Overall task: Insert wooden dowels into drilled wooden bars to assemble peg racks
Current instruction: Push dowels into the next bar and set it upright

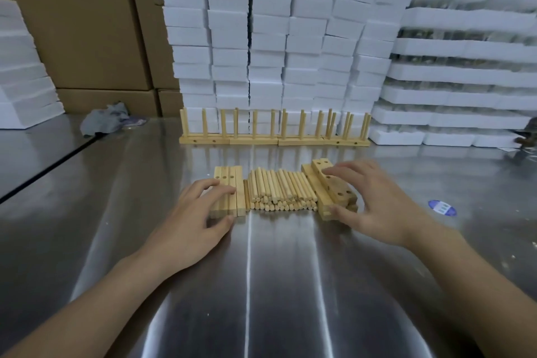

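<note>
- Table (pixel 261 285): judged step is squaring the stock and picking one drilled bar. Work on the bare steel near the body, well apart from the finished racks (pixel 252 141) at the far edge.
- Dowels (pixel 279 189): the pile lies between the two groups of bars, ends toward the person. Take one dowel at a time; a nudge can roll the loose stack.
- Right bars (pixel 318 170): the top bar sits askew, holes up. Lift it straight off and keep its holes facing up for insertion.
- Left bars (pixel 240 197): these lie side by side, touching the pile. Keep them flush.
- Right hand (pixel 377 206): its fingers (pixel 345 167) are spread flat over the top bar, with the thumb at the stack's near end; nothing is pinched.
- Left hand (pixel 197 218): its fingers rest across the left bars, relaxed, with the thumb at their near ends.
- Counts: one table; four finished racks in a row, by their bases; several dozen dowels, too many to count; about four left bars; at least three right bars, the lower ones partly hidden; two hands.
</note>
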The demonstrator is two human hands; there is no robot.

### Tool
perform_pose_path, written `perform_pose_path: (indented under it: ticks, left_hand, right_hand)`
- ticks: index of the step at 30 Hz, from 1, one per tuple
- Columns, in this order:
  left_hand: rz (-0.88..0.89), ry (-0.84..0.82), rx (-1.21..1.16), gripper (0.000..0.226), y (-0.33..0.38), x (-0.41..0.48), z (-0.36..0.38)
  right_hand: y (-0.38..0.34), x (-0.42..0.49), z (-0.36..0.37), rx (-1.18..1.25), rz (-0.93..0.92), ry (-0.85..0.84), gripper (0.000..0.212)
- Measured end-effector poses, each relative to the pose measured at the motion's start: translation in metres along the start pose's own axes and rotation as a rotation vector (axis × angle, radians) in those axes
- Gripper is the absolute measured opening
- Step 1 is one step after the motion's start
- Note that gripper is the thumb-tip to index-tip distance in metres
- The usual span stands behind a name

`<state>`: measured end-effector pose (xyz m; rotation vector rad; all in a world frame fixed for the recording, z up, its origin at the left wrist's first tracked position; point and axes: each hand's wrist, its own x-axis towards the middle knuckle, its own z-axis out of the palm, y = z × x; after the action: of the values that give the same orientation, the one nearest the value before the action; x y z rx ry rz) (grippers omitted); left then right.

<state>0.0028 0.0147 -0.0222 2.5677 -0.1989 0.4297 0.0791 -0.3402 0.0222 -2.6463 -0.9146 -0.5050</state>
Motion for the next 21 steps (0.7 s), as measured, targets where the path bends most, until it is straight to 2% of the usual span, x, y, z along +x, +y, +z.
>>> perform_pose_path:
  ticks: [3,9,11,13,14,16,18,19,21]
  left_hand:
    - [-0.007,-0.004,0.003,0.049,0.002,-0.002,-0.001]
    - [-0.019,0.008,-0.019,0.044,0.007,-0.003,-0.003]
    - [-0.016,0.018,-0.022,0.043,0.007,-0.003,-0.002]
    - [-0.012,0.016,-0.025,0.042,0.006,-0.003,-0.002]
    - [-0.010,0.020,-0.030,0.041,0.006,-0.002,-0.002]
    - [0.000,0.071,-0.053,0.037,0.008,-0.002,-0.002]
    - [0.017,0.204,-0.134,0.029,0.013,-0.002,-0.003]
    - [0.004,0.271,-0.217,0.023,0.017,-0.001,-0.005]
    - [-0.041,0.305,-0.514,0.017,0.028,-0.002,-0.010]
  right_hand:
    - [0.003,0.002,0.001,-0.075,-0.027,-0.012,0.071]
    - [0.005,0.002,-0.007,-0.050,-0.048,-0.017,0.067]
    - [0.002,0.003,-0.009,-0.039,-0.024,-0.033,0.063]
    - [-0.005,0.003,-0.013,-0.048,0.000,-0.013,0.049]
    - [-0.010,0.003,-0.017,-0.057,-0.012,0.055,0.037]
    - [-0.023,0.003,-0.024,-0.022,-0.093,0.341,0.026]
    - [-0.040,0.004,-0.031,0.298,-0.094,0.601,0.019]
    - [-0.049,0.005,-0.034,0.547,-0.066,0.639,0.017]
    - [-0.067,0.005,-0.035,0.933,-0.026,0.564,0.016]
